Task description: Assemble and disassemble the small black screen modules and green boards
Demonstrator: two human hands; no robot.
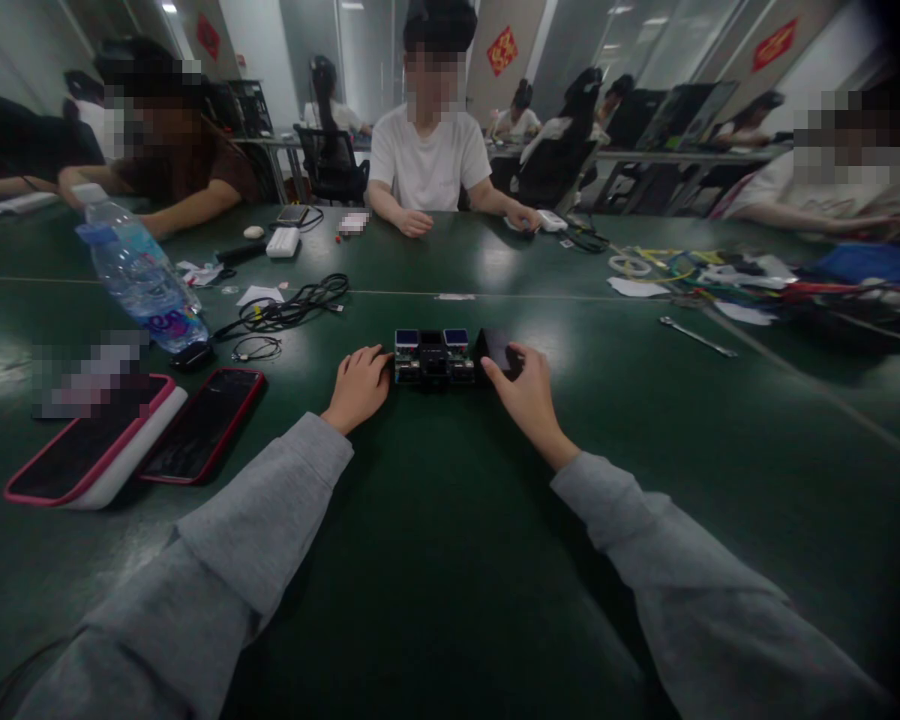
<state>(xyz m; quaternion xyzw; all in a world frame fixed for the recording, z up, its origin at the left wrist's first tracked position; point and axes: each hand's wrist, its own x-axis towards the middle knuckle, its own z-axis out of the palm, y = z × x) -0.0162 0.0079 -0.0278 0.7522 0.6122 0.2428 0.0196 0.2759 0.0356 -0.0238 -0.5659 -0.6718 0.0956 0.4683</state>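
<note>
both hands (360,385) beside small black circuit module (433,357)

Dark green surface (450,560), glossy, with a pale seam line across. At centre: small electronic module (433,356) with a black block (495,348) just beside. At left: two red-cased phones (204,425) side by side, tilted water bottle (139,272), tangled black cables (289,308), white power bank (283,242). At right: metal wrench (697,337), heap of coloured wires (727,275).
</note>
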